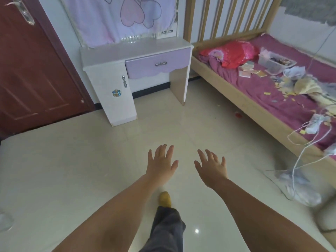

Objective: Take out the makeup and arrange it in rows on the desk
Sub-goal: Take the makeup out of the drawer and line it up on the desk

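The left hand (161, 161) and the right hand (212, 165) reach out side by side over the pale tiled floor (72, 170), fingers straight and spread, holding nothing. The white desk (134, 49) with its lilac drawer (158, 64) stands at twelve o'clock, well apart from both hands. No makeup shows; at two o'clock a bed (263, 91) carries a clear plastic box (274, 61) and scattered clutter.

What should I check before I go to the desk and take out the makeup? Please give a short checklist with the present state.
1. Both hands free: left hand and right hand open, holding nothing. Ok.
2. Desk top has bare room for rows. Ok.
3. Purple drawer open: it is closed. Not ok.
4. Where the makeup is: none visible. Cannot tell.
5. Floor path to desk free. Ok.
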Demonstrator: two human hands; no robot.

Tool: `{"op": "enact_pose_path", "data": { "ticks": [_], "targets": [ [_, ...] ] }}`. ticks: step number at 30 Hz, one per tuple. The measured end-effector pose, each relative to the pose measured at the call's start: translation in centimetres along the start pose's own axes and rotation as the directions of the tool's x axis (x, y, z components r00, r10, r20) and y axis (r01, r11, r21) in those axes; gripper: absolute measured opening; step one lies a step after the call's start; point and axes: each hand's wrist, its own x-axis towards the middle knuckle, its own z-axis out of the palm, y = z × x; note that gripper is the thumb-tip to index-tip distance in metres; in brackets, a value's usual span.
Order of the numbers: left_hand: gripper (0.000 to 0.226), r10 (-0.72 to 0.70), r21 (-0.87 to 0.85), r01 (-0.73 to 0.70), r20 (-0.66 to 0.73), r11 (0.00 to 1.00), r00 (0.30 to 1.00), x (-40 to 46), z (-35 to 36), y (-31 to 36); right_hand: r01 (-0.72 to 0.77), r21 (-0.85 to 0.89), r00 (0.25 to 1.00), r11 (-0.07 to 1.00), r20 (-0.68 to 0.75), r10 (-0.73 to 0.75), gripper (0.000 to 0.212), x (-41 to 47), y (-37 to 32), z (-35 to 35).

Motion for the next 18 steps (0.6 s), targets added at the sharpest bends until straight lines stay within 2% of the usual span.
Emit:
{"op": "enact_pose_path", "data": {
  "ticks": [8, 10, 18],
  "targets": [
    [0.061, 0.054, 0.046, -0.054, -0.004, 0.997, 0.999, 20.6, -5.7, -4.7, 0.010, 0.065, 0.999, 0.998, -0.047, -0.007, 0.055, 20.4, -0.9, -8.2],
    [0.060, 0.054, 0.035, -0.056, 0.030, 0.998, 0.998, 25.0, -7.0, -5.4, 0.015, 0.073, 1.000, 0.997, -0.023, -0.013, 0.055, 24.7, -1.0, -9.8],
    [0.058, -0.041, -0.051, 0.044, 0.055, 0.998, 0.998, 42.3, -8.9, -6.7, 0.059, 0.065, 0.998, 0.996, 0.011, -0.060, 0.055, 42.6, 0.9, -13.6]
  ]
}}
